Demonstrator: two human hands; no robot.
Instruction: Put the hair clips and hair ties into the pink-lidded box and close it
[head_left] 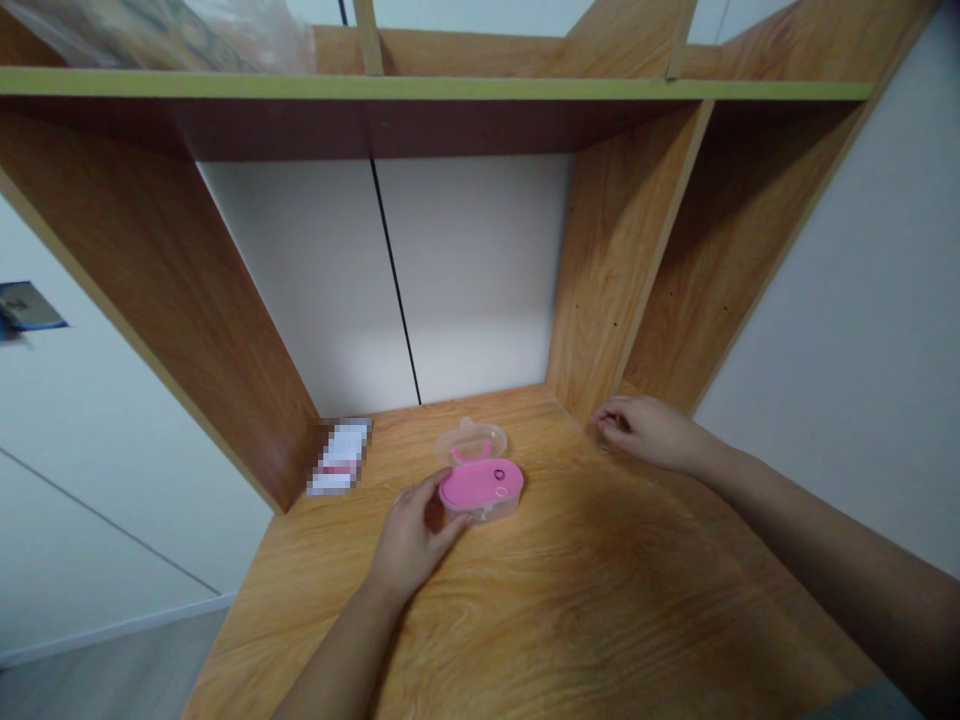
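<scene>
My left hand (pixel 411 535) grips the left end of a small oval box (pixel 480 485), thumb at the front and fingers at the back. The box has clear plastic walls and a pink inside. Its clear lid (pixel 471 440) with a pink handle lies open behind it. On the pink surface rest a dark small ring (pixel 499 475) and a pale small ring (pixel 502 492), perhaps hair ties. Over the desk's right side, near the upright divider, my right hand (pixel 634 428) has its fingers pinched together; what they hold cannot be made out. Just below them is a tiny yellowish ring (pixel 604 449).
The wooden desk top (pixel 525 620) stretches toward me. A blurred white and red card (pixel 341 457) lies at the left back. A wooden divider (pixel 630 260) stands at the right, a side panel (pixel 165 260) at the left. Overhead, a shelf (pixel 450 88) carries a plastic bag (pixel 187 35).
</scene>
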